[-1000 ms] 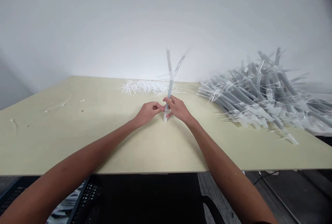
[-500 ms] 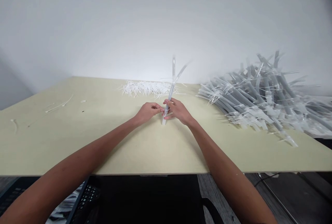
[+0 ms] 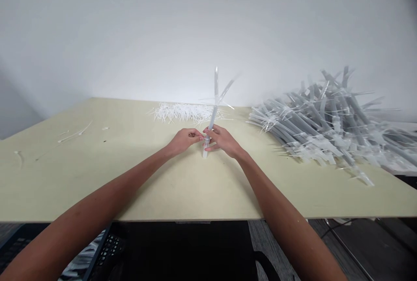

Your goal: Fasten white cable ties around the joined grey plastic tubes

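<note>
Since the Y-shaped plastic tube [image 3: 213, 118] stands upright with its foot on the tabletop [image 3: 65, 185], it looks braced for fingerwork; right hand [image 3: 223, 140] curls around the lower stem, seemingly gripping it; left hand [image 3: 184, 140] pinches in beside the stem, its hold unclear; white cable ties [image 3: 184, 112] lie past the hands; a heap of grey tubes [image 3: 325, 120] sits beyond the right hand.

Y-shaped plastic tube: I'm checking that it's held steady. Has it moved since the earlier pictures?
Yes: its taller branch has tipped right, towards upright, against the white cable-tie pile behind.
</note>
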{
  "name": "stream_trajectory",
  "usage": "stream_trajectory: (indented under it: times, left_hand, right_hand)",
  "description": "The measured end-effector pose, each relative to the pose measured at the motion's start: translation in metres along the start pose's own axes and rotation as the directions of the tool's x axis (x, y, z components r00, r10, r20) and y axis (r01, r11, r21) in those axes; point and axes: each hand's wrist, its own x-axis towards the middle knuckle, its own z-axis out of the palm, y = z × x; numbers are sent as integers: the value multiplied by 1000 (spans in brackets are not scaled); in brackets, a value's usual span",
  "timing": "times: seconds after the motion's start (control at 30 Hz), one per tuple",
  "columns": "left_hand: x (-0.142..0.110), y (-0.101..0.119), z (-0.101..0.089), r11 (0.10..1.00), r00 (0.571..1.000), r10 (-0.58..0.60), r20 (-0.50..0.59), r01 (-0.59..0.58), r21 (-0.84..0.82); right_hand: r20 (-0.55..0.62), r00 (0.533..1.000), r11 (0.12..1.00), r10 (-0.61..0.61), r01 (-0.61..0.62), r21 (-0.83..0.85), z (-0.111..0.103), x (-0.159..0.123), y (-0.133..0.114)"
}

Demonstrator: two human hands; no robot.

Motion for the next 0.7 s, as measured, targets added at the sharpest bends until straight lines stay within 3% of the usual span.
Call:
stream_trajectory:
  times: [0.7]
  left_hand:
    - [1,-4,-5,998,997,-41,66,44,-39]
  right_hand:
    - [105,993,996,-61,53,76,-2,-3,1]
